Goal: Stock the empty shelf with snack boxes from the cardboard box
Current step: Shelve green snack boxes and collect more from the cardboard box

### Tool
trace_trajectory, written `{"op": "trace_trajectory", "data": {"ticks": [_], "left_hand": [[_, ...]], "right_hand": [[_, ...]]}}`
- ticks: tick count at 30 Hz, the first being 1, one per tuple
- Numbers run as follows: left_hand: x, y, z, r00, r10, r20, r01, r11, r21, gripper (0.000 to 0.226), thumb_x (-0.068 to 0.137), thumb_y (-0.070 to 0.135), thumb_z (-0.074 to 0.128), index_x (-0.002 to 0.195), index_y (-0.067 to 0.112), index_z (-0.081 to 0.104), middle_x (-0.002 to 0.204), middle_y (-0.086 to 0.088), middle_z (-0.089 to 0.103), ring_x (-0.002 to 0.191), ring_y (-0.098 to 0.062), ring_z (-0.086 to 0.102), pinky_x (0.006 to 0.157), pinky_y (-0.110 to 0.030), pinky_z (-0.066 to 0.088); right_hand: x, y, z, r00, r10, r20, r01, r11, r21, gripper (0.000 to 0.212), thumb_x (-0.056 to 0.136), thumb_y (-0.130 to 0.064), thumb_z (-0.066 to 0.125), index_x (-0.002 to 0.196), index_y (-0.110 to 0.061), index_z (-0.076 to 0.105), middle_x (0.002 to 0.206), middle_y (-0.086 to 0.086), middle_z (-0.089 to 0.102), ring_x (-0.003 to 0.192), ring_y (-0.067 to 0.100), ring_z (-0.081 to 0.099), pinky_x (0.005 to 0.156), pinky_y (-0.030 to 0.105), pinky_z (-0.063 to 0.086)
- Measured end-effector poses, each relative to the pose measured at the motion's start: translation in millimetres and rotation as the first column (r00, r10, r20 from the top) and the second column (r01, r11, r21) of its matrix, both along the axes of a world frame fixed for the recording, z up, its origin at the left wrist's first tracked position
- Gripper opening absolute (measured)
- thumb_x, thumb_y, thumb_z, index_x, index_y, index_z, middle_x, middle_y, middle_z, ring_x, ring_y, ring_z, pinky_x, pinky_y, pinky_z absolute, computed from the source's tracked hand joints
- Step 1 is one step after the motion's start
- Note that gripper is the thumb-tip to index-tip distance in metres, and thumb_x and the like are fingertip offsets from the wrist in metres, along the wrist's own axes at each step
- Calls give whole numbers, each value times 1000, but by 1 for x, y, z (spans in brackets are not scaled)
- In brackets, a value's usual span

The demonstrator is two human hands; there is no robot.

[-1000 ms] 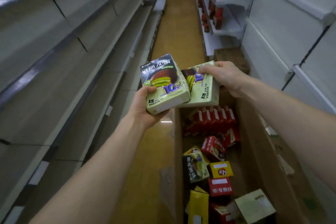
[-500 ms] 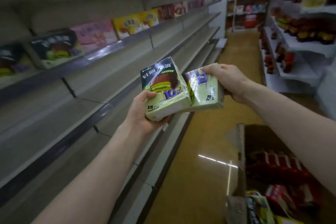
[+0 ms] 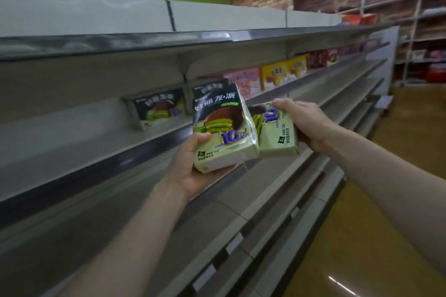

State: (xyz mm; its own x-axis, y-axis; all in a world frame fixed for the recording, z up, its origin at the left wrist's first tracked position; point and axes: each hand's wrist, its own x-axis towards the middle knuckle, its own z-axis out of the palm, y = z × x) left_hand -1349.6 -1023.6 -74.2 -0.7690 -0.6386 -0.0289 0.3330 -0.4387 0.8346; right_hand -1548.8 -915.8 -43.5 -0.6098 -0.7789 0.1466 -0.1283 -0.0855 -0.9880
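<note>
My left hand (image 3: 190,171) grips a green snack box (image 3: 222,128) from below, its front with a chocolate pie picture facing me. My right hand (image 3: 304,123) holds a second green snack box (image 3: 277,132) from the right side, its edge touching the first. Both boxes hover in front of the grey shelf (image 3: 72,144), whose near stretch is bare. Two matching green boxes (image 3: 156,108) stand upright on that shelf just behind the held ones. The cardboard box is out of view.
Pink (image 3: 243,82), yellow (image 3: 280,75) and red boxes (image 3: 321,58) stand in a row further right along the same shelf. Lower shelves (image 3: 265,200) run beneath. The aisle floor (image 3: 386,200) lies to the right, with other racks (image 3: 424,38) at the far end.
My view has swung up and left from the cardboard box on the floor to the shelf. Both hands have carried the two green boxes up towards the shelf.
</note>
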Motion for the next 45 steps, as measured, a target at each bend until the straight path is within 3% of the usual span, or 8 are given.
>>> {"op": "trace_trajectory", "data": {"ticks": [5,10,25,32,35,38,41,45], "left_hand": [[46,-36,10,995,97,-13,-97,994,-50,29,74,17,57,102,10,64,99,-15,72,85,-29,69,84,-48,52],[75,-70,21,969,239,-65,-241,970,-34,32,70,12,60,101,10,64,100,-17,71,95,-33,66,100,-55,43],[92,-140,48,892,441,-98,-445,895,-22,28,88,24,45,106,13,63,102,-14,72,98,-33,65,93,-65,42],[64,-164,56,824,553,-123,-558,830,-7,30,87,32,46,103,16,65,102,-12,68,98,-32,63,93,-62,42],[54,-173,55,786,613,-81,-614,789,11,31,86,34,47,105,17,64,108,-13,66,108,-34,58,95,-61,40],[42,-173,55,748,661,-58,-662,749,-5,25,88,33,46,95,17,64,89,-12,70,92,-31,62,90,-55,42],[36,-173,56,701,712,-50,-711,702,21,24,90,32,45,92,16,62,76,-10,71,79,-28,63,78,-45,47],[39,-171,57,650,758,-60,-756,653,54,25,89,30,47,101,15,63,85,-12,73,89,-30,64,94,-53,43]], "right_hand": [[41,-52,12,993,112,26,-113,993,21,32,92,-38,59,102,-8,65,78,4,75,64,16,72,52,25,56],[67,-86,14,943,321,88,-330,937,111,29,88,-27,67,112,-11,62,90,6,75,81,19,72,66,35,60],[43,-184,28,826,561,57,-562,827,0,21,88,-6,64,109,-11,63,93,5,75,82,17,73,63,29,58],[10,-228,34,811,557,178,-558,828,-48,35,90,-17,66,119,0,60,98,11,70,77,19,68,53,26,56],[0,-244,32,831,550,81,-551,834,-8,55,89,-18,67,137,-8,42,108,11,65,77,21,68,49,28,56],[-4,-252,34,806,586,-85,-587,810,12,74,90,-16,65,150,-25,22,110,4,61,80,21,67,56,34,60],[-8,-262,39,719,646,-256,-642,759,108,83,86,-18,70,151,-25,20,116,3,58,93,22,66,72,38,60],[-11,-273,41,537,680,-499,-632,716,296,115,56,-45,86,150,-33,21,144,6,37,115,25,55,86,35,56]]}}
